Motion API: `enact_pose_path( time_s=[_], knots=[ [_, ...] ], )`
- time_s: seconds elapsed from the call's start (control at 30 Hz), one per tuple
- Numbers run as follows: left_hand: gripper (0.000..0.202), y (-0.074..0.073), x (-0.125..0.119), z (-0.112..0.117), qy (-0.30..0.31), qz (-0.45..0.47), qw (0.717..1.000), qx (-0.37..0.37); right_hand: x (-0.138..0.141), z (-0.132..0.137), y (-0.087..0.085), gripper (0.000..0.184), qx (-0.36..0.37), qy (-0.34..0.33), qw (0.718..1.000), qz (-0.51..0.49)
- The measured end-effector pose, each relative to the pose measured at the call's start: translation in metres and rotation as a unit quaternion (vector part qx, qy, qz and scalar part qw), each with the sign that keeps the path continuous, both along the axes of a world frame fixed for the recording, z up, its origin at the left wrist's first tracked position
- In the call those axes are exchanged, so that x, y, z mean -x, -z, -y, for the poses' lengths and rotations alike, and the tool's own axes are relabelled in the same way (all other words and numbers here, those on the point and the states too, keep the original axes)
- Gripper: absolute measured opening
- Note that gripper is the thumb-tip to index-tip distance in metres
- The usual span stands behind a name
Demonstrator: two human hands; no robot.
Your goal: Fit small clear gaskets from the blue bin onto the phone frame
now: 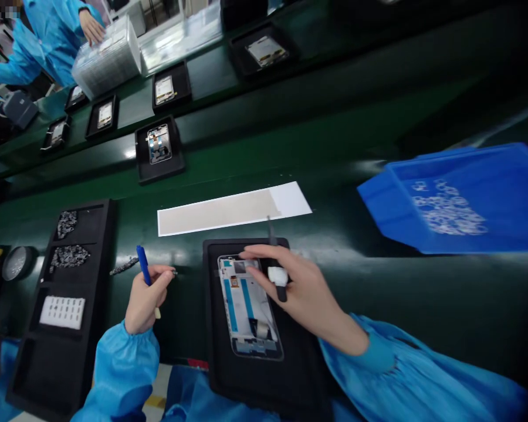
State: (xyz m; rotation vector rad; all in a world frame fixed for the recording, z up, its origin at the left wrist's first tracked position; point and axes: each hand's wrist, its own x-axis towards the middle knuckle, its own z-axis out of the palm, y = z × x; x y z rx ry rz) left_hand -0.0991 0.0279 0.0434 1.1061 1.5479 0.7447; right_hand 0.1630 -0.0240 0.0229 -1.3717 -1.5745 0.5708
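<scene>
A phone body (257, 310) with its inner side up lies in a black tray (246, 378) before me. Over its upper right part is my right hand (297, 287), thumb and index finger stretched to the phone's top end. A thin dark tool with a white band (278, 275) is tucked in this hand, its tip pointing away from me. Left of the tray, my left hand (147, 296) is closed round a blue pen-like tool (143, 265). Thumb and index finger of that hand also pinch a tiny part (174, 272), too small to name.
A black sectioned tray (39, 375) with small dark parts stands left. A white-edged strip (220, 212) lies beyond the phone. At the right sits a blue bin (501, 199) of small pale rings. More phone trays (161, 173) line the back, where a co-worker's hand (91, 26) touches stacked clear trays (108, 64).
</scene>
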Motion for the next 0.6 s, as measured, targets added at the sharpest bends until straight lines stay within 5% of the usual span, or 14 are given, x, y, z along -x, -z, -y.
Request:
enact_pose_path(
  time_s=[0.1,0.3,0.47,0.6],
  knots=[
    [0.056,-0.006,-0.027,0.008,0.036,0.107,0.990,0.080,0.013,0.004,-0.014,0.025,0.034,-0.065,0.992,-0.102],
    [0.056,-0.003,-0.063,0.017,0.079,0.114,0.986,0.091,0.025,0.004,-0.018,0.031,0.080,-0.090,0.968,-0.222],
    [0.045,0.002,-0.070,0.020,0.085,0.082,0.993,0.028,0.025,0.005,-0.015,0.027,0.090,-0.073,0.961,-0.251],
    [0.024,0.003,-0.072,0.023,0.106,0.012,0.988,-0.113,0.026,0.007,-0.016,0.026,0.082,-0.068,0.959,-0.263]
  ],
)
